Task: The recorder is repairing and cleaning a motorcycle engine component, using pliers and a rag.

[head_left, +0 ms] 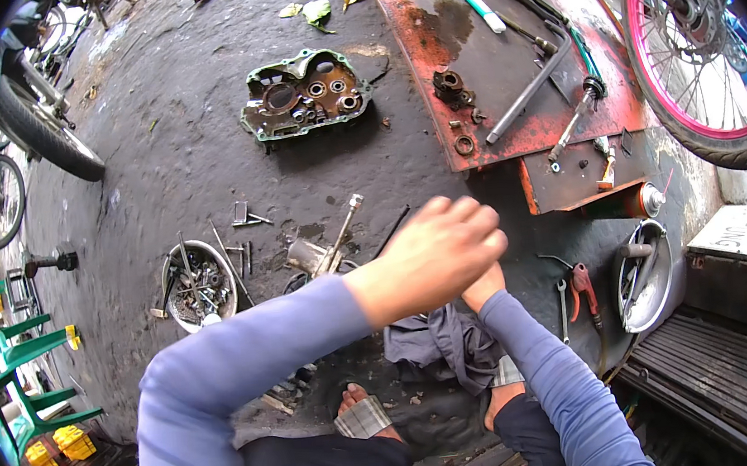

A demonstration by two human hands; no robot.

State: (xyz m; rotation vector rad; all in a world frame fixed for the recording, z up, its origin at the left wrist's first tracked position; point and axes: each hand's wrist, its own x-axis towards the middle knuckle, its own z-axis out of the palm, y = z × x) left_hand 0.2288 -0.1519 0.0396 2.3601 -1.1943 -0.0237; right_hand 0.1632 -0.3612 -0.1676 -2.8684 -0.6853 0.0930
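My left hand [430,254] reaches across in front of me, its fingers curled and its knuckles up. What it grips, if anything, is hidden. Under it lies my right hand [485,285], mostly covered, so its fingers do not show. The hands overlap above a crumpled dark grey cloth [449,343] lying by my feet. Beyond my left forearm, a metal part with a rod [337,237] rests on the ground, partly hidden by the arm. An oily engine case half [304,95] lies farther off, its hollow side up.
At left stands a bowl [232,289] of bolts and tools. A red metal sheet [437,144] at right bears a pipe [527,89] and greasy parts. Nearer are a spray can [650,200], a red-handled air gun [582,288], a spanner [564,311] and a white basin [662,294]. Motorcycle wheels flank both sides.
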